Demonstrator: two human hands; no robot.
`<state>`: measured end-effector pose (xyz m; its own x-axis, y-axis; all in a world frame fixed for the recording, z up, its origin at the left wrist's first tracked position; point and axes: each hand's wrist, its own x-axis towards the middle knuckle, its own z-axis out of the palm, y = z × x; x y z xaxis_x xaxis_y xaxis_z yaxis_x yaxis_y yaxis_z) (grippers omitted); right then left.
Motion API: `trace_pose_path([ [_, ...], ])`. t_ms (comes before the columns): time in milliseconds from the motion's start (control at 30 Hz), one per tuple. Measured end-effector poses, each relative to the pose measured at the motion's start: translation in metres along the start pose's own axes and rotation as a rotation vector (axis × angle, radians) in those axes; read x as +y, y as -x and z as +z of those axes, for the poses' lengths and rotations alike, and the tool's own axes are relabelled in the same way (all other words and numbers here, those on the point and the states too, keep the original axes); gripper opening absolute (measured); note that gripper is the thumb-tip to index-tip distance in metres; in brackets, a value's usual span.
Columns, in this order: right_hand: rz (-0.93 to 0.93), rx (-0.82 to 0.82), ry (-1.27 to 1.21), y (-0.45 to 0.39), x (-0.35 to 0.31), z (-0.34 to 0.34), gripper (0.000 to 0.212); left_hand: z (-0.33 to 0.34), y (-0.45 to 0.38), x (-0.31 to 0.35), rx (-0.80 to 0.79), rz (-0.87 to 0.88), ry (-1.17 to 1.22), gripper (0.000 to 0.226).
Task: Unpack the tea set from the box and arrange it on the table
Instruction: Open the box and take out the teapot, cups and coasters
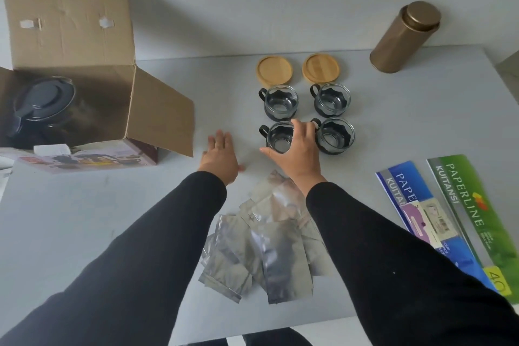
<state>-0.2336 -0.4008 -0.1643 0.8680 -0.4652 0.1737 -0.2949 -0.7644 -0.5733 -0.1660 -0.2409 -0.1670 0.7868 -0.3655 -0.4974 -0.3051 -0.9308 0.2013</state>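
Several glass tea cups in black holders stand in a square block mid-table. My right hand [297, 152] curls around the near-left cup [276, 137], thumb on its left, fingers over its right rim. Beside it is the near-right cup [335, 135]; behind are the far-left cup [280, 100] and far-right cup [331, 100]. Two round bamboo coasters [274, 70] [321, 68] lie just beyond the cups. My left hand [222, 156] hovers flat with straight fingers to the left of the cups, holding nothing. A dark-lidded glass teapot [42, 104] sits inside the open cardboard box [70, 22] at the left.
A gold cylindrical canister [404, 36] stands at the back right. Silver foil packets [266, 247] are heaped near the table's front edge between my arms. Blue and green receipt books [463, 213] lie at the right. The grey table [84, 219] ends at a wall behind.
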Motion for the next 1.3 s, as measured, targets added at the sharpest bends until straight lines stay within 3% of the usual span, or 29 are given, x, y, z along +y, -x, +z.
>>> trace_pose_path([
  [400, -0.010, -0.034, 0.040, 0.002, -0.002, -0.006, 0.102, -0.003, 0.006, -0.001, 0.015, 0.010, 0.022, 0.083],
  [533, -0.126, 0.080, 0.072, -0.005, -0.019, -0.018, 0.080, -0.024, 0.016, -0.001, 0.073, 0.045, 0.043, 0.061],
  [733, -0.263, 0.174, -0.101, -0.032, -0.093, -0.024, 0.052, -0.095, 0.038, -0.034, 0.277, 0.102, 0.067, 0.052],
  [867, -0.332, 0.069, -0.184, -0.035, -0.159, -0.011, 0.039, -0.143, 0.054, -0.087, 0.414, 0.055, 0.072, 0.050],
  [1000, -0.334, -0.165, -0.196, -0.024, -0.231, 0.015, 0.020, -0.173, 0.064, -0.171, 0.489, -0.043, 0.030, 0.045],
  [1167, -0.254, -0.385, -0.083, 0.002, -0.316, 0.058, 0.026, -0.192, 0.074, -0.267, 0.449, -0.178, -0.002, 0.039],
  [1300, -0.057, -0.481, -0.112, 0.019, -0.366, 0.106, 0.042, -0.199, 0.066, -0.316, 0.333, -0.110, -0.025, 0.039],
])
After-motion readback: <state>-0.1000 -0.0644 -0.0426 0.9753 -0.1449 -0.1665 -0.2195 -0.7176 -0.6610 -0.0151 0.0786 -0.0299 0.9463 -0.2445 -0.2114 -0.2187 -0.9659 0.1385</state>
